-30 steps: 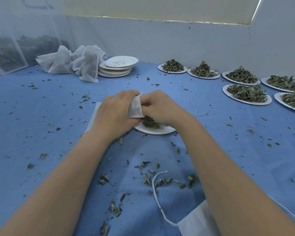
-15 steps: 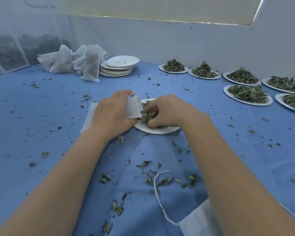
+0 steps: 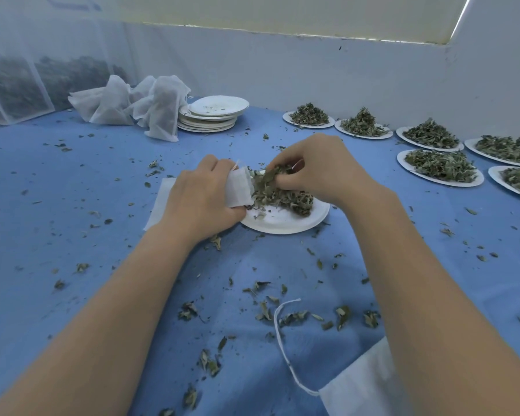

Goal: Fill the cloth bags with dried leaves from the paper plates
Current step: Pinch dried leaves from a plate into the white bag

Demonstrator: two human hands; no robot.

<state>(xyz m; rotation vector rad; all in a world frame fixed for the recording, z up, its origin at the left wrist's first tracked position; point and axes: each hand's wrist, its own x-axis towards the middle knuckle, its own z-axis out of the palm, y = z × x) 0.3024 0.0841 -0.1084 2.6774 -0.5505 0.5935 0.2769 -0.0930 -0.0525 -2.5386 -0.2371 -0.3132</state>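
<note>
My left hand (image 3: 201, 199) grips a small white cloth bag (image 3: 237, 187) by its mouth, at the left edge of a white paper plate (image 3: 285, 220). The bag's far end lies flat on the blue cloth under my wrist. A pile of dried leaves (image 3: 285, 196) sits on the plate. My right hand (image 3: 315, 169) pinches a bunch of those leaves just above the pile, right beside the bag's opening.
Several plates of dried leaves (image 3: 439, 166) line the right and back. A stack of used plates (image 3: 213, 115) and filled white bags (image 3: 126, 106) stand at the back left. Another bag with a drawstring (image 3: 357, 385) lies near me. Loose leaves litter the blue cloth (image 3: 72, 223).
My right hand left the bag's mouth, dipped into the pile and lifted a bunch of leaves toward the bag. The left hand kept holding the bag.
</note>
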